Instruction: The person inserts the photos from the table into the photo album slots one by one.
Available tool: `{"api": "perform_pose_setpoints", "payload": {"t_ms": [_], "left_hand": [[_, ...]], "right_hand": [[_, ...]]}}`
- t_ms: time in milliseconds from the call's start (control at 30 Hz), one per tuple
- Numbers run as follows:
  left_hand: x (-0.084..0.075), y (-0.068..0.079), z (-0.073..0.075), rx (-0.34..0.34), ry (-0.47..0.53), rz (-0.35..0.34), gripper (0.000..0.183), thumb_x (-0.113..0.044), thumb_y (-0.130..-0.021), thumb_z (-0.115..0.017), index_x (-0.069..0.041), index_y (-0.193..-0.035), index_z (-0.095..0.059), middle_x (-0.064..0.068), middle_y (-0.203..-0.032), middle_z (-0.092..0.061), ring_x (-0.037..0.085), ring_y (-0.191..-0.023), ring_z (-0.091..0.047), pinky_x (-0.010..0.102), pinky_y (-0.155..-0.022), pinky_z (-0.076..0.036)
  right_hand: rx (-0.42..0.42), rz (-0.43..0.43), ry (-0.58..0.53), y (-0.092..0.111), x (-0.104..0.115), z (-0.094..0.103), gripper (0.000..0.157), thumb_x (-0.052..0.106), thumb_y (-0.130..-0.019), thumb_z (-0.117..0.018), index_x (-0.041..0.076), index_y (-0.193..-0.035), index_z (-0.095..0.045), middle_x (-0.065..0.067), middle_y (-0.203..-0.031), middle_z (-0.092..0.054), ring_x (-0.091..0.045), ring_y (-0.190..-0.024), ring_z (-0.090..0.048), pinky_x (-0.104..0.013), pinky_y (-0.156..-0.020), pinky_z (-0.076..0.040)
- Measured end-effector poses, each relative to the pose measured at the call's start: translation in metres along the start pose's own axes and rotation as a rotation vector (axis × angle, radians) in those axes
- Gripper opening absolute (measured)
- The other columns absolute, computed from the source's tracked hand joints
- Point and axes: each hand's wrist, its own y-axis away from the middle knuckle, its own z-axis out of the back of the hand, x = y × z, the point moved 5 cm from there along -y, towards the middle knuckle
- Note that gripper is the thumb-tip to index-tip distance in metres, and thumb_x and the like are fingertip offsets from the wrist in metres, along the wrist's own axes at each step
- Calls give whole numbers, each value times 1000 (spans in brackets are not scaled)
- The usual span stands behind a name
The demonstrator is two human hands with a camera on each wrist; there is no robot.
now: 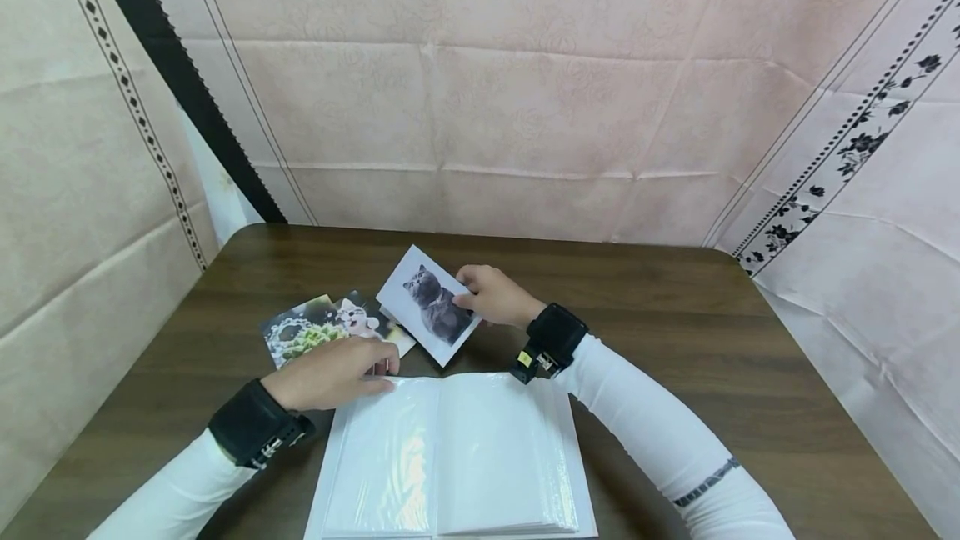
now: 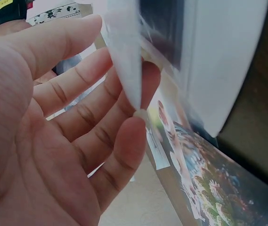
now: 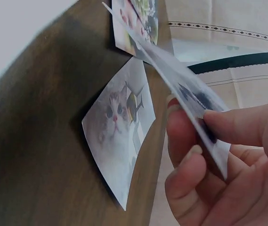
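An open photo album with clear sleeves lies in front of me. My left hand holds the top of its left sleeve page, thumb on the near side and fingers curled behind. Beyond the album, my right hand pinches a photo card of a grey kitten by its right edge, tilted and lifted off the table. The thumb presses the picture side and the fingertips support the back in the right wrist view. Below that card lies another cat photo.
More printed photos, with flowers and a white cat figure, lie beyond my left hand, partly covered by it. The brown wooden table has rounded far corners. Pale patterned cloth hangs behind it.
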Motion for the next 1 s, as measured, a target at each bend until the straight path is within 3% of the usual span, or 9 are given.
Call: {"api": "perform_pose_setpoints", "payload": {"t_ms": [167, 367, 500, 600, 767, 1000], "left_hand": [[2, 0, 0, 17, 1, 14, 5, -30, -89, -66, -28, -93, -66, -17, -81, -58, 4, -69, -51, 25, -62, -45], [2, 0, 1, 25, 42, -15, 5, -28, -90, -65, -28, -95, -66, -16, -85, -59, 4, -75, -53, 25, -67, -48], [2, -1, 2, 36, 86, -29, 7, -26, -91, -64, -29, -97, -66, -17, -88, -60, 4, -80, -55, 26, -72, -49], [3, -1, 1, 46, 116, -24, 9, -26, -92, -63, -28, -100, -66, -16, -91, -61, 4, -82, -56, 27, -74, -49], [5, 0, -2, 62, 166, -11, 17, -27, -92, -63, -25, -109, -66, -13, -100, -62, 6, -88, -56, 26, -79, -50], [6, -1, -7, 83, 177, -16, 21, -33, -91, -63, -25, -111, -66, -13, -102, -62, 6, -90, -55, 27, -82, -49]], "right_hand": [[-20, 8, -49, 6, -2, 2, 24, 14, -93, -60, 11, -117, -55, -12, -115, -63, -21, -92, -62, -35, -76, -54], [-39, 32, -131, 11, -3, 1, 32, 8, -91, -62, 13, -121, -52, -10, -119, -60, -21, -103, -58, -37, -87, -49], [-38, 72, -196, 13, -4, -1, 47, 2, -90, -61, 17, -132, -46, -9, -119, -56, -24, -101, -56, -37, -84, -49], [-29, 108, -212, 16, -3, -3, 54, -2, -90, -58, 20, -137, -45, -8, -119, -53, -25, -92, -54, -32, -74, -48], [-26, 77, -194, 21, -4, -6, 46, -3, -90, -57, 20, -130, -55, -5, -122, -49, -21, -67, -40, -26, -54, -35], [-77, 60, -239, 22, -6, -7, 34, 6, -90, -63, 16, -122, -63, -2, -126, -56, -22, -86, -53, -25, -64, -42]]}}
